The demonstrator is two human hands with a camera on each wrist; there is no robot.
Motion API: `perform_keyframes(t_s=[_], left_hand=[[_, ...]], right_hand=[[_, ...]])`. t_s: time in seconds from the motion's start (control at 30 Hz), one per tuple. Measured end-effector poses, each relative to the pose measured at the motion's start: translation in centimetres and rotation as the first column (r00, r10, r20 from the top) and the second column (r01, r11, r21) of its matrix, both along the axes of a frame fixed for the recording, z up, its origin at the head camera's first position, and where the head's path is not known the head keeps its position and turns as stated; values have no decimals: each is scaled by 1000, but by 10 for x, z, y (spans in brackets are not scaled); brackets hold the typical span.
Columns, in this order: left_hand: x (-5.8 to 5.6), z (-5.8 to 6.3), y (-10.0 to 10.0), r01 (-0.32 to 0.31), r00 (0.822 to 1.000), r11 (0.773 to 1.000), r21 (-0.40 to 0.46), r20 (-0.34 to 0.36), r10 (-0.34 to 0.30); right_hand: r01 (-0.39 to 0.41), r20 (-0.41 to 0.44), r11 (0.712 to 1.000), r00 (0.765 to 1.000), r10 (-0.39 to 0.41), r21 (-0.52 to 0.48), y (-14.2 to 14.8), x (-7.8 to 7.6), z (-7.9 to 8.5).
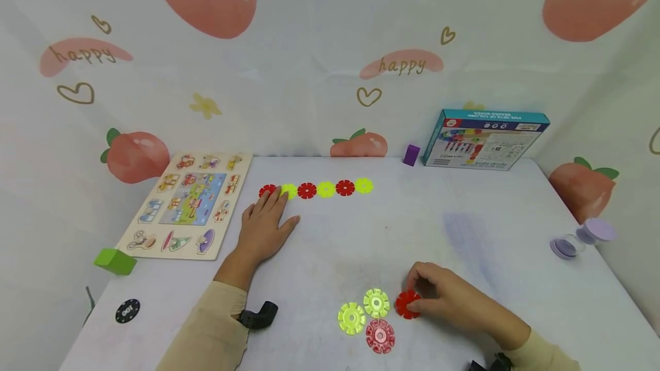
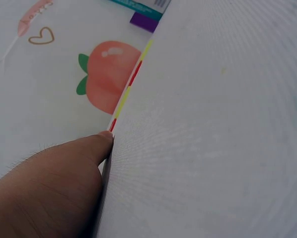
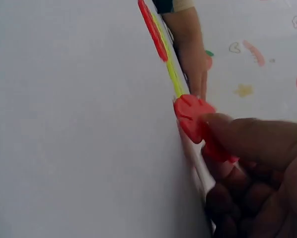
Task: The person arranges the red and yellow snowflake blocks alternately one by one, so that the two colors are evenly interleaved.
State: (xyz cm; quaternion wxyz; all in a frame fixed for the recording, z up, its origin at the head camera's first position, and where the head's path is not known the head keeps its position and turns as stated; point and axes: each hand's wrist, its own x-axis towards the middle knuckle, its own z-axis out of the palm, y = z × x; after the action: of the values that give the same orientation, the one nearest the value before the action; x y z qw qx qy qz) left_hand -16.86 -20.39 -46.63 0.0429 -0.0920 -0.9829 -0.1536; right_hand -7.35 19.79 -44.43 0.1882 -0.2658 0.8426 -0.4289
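My left hand (image 1: 264,232) lies flat with straight fingers, its fingertips touching the left end of a row of alternating red and yellow-green notched discs. A red disc (image 1: 306,190) and a yellow-green disc (image 1: 326,189) show plainly in that row; the leftmost ones are partly covered by the fingers. Near the front, my right hand (image 1: 443,299) pinches a red notched disc (image 3: 193,119) between thumb and fingers, tilted off the table in the right wrist view. Beside it lie two yellow-green discs, one the nearer yellow-green disc (image 1: 352,318), and a paler red disc (image 1: 380,336).
A wooden picture puzzle board (image 1: 232,188) lies at the left, with a green block (image 1: 116,261) and a black round chip (image 1: 128,311) nearby. At the back right stand a purple block (image 1: 411,155) and a box (image 1: 484,139). A lilac hourglass-shaped object (image 1: 582,238) is at the right edge.
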Motion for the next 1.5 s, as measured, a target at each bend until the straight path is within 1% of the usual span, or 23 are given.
perform_keyframes(t_s=[0.07, 0.1, 0.2, 0.27, 0.33, 0.43, 0.5, 0.57, 0.63, 0.7, 0.8, 0.87, 0.93, 1.0, 1.03, 1.1, 1.23, 1.4, 1.5], left_hand=[[0, 0, 0, -1, 1000, 1000, -3, -2, 1], [0, 1, 0, -3, 1000, 1000, -4, -3, 2], [0, 0, 0, -7, 1000, 1000, -10, -4, 7], [0, -1, 0, -8, 1000, 1000, -11, 0, 8], [-1, -3, -1, -6, 1000, 1000, -11, -1, 6], [-1, -5, -1, -2, 1000, 1000, -12, -8, 2], [-2, -6, 0, 1, 1000, 1000, -14, -16, -1], [-2, -6, 0, 2, 1000, 1000, -15, -21, -2], [-2, -6, 0, 3, 1000, 1000, -13, -23, -4], [-3, -5, 0, 5, 1000, 1000, -11, -26, -5], [-3, -6, 1, 6, 1000, 1000, -8, -24, -6], [-3, -5, 1, 5, 1000, 1000, -7, -22, -6], [-3, -5, 2, 4, 1000, 1000, -7, -20, -4], [-2, -4, 2, 4, 1000, 1000, -7, -23, -4], [-2, -3, 2, 3, 1000, 1000, -8, -25, -3], [-2, -2, 2, 3, 1000, 1000, -10, -30, -3], [-2, -2, 2, 0, 1000, 1000, -18, -26, -1], [-1, -2, 1, -3, 1000, 1000, -11, -13, 3], [-1, -3, 0, -8, 1000, 1000, -12, -13, 8]], right_hand=[[45, 41, 998, 998, -43, -41, 2, -5, 1], [68, 48, 996, 997, -65, -61, 2, -8, 2], [143, 31, 982, 990, -140, -122, 3, -23, 1], [203, 6, 971, 979, -204, -127, 2, -36, 0], [271, -23, 956, 961, -275, -108, 0, -51, 0], [378, -60, 923, 922, -382, -67, -5, -74, -2], [420, -67, 906, 904, -423, -50, -8, -90, -4], [438, -74, 899, 895, -439, -35, -13, -106, -6], [431, -88, 902, 898, -431, -23, -18, -120, -7], [425, -114, 905, 899, -422, 9, -23, -131, -7], [416, -185, 904, 900, -395, 96, -30, -142, -10], [410, -249, 893, 898, -362, 183, -33, -144, -11], [396, -315, 883, 896, -312, 252, -35, -145, -12], [381, -365, 874, 893, -263, 303, -37, -143, -12], [372, -376, 871, 894, -244, 322, -37, -142, -12], [360, -388, 863, 896, -215, 353, -37, -140, -12], [337, -383, 853, 906, -179, 400, -41, -139, -13], [326, -370, 835, 915, -162, 442, -45, -142, -14], [317, -363, 834, 919, -153, 452, -47, -143, -15]])
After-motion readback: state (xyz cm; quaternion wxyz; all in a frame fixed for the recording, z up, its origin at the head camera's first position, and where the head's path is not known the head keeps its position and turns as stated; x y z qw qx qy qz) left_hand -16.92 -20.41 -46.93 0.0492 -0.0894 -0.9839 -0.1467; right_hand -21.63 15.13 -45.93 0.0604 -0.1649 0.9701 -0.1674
